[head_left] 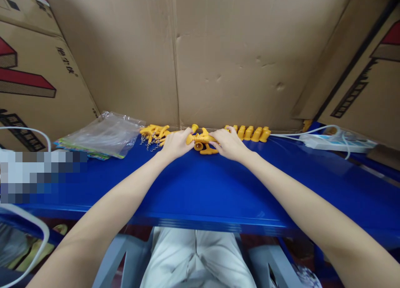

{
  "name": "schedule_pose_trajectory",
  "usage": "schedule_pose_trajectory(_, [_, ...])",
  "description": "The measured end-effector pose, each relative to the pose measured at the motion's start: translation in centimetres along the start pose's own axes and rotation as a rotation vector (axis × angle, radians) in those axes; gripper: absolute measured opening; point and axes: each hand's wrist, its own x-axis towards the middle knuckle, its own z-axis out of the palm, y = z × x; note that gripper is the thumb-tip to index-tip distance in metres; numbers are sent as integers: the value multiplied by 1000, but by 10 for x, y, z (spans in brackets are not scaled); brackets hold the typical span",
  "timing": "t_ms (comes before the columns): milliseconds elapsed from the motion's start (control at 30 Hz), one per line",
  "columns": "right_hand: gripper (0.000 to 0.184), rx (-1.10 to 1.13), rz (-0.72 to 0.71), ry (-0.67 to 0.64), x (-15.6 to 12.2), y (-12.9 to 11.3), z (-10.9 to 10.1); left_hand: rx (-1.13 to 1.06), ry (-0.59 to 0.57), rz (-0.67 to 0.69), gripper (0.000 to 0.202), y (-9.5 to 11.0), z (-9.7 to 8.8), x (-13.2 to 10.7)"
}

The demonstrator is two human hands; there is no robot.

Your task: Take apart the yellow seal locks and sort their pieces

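Observation:
Both my hands reach to the far edge of a blue table [200,188]. My left hand [175,143] and my right hand [229,143] are each closed on an end of a yellow plastic toy [202,140] that lies between them. A pile of similar yellow pieces with small metal chains [154,134] sits just left of my left hand. A row of several yellow parts [251,133] stands behind my right hand against the cardboard.
Cardboard boxes [237,55] wall in the back and both sides. A clear plastic bag [103,135] lies at the left. A white power strip with cables [336,141] rests at the right. A blurred patch covers the left edge.

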Motion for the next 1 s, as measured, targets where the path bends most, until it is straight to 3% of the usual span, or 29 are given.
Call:
schedule_pose_trajectory(333, [19, -31, -27, 103, 1, 0, -6, 1, -5, 6, 35, 1, -2, 0])
schedule_pose_trajectory(533, [31, 43, -32, 147, 0, 0, -5, -20, -2, 0, 33, 2, -2, 0])
schedule_pose_trajectory(1000, [23, -19, -10, 53, 1, -2, -8, 4, -8, 9, 35, 2, -1, 0])
